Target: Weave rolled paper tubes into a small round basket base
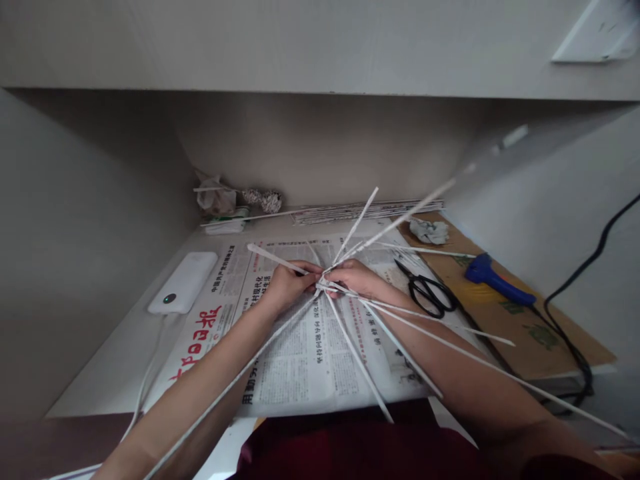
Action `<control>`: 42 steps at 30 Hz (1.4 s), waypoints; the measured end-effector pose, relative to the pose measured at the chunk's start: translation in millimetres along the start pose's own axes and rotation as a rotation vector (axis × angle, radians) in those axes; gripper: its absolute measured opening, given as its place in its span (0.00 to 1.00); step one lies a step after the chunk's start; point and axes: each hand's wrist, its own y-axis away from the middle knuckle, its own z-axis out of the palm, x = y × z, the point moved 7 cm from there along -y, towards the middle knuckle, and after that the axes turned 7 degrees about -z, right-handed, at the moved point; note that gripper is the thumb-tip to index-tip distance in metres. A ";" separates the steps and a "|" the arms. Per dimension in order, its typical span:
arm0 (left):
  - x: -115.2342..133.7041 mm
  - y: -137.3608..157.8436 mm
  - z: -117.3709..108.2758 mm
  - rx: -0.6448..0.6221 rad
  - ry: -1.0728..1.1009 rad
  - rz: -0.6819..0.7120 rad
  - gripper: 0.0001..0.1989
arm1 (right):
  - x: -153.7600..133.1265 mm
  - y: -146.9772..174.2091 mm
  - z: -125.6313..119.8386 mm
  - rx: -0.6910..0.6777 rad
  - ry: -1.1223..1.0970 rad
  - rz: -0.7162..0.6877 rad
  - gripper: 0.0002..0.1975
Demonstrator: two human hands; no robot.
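Several long, thin white paper strips (356, 343) fan out in all directions from a small woven centre (324, 283). My left hand (293, 283) pinches the left side of that centre, thumb and fingertips pressed together on the strips. From the right, my right hand (357, 277) has its fingers closed on the strips at the same crossing, and its fingertips almost meet the left ones. Fingers hide part of the weave. One long strip reaches up to the right and its far end is blurred. A spread newspaper (295, 360) lies beneath both hands.
Black-handled scissors (433, 293) lie to the right, near a blue glue gun (500, 280) on cardboard (545, 333). A white device (184, 283) with a cable sits left. Rolled paper sticks (345, 213) and a crumpled wad (429, 231) are at the back. A shelf edge (320, 92) overhangs.
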 end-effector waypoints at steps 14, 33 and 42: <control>-4.4 3.2 4.9 -0.024 0.344 -0.214 0.17 | -1.6 -2.4 -5.5 0.082 0.001 0.008 0.12; -9.3 6.4 12.0 -0.055 0.404 -0.298 0.16 | -9.2 0.2 -14.9 0.157 0.003 -0.069 0.09; -11.6 7.2 11.0 0.005 0.327 -0.322 0.14 | -12.2 2.6 -13.7 0.199 0.080 -0.109 0.12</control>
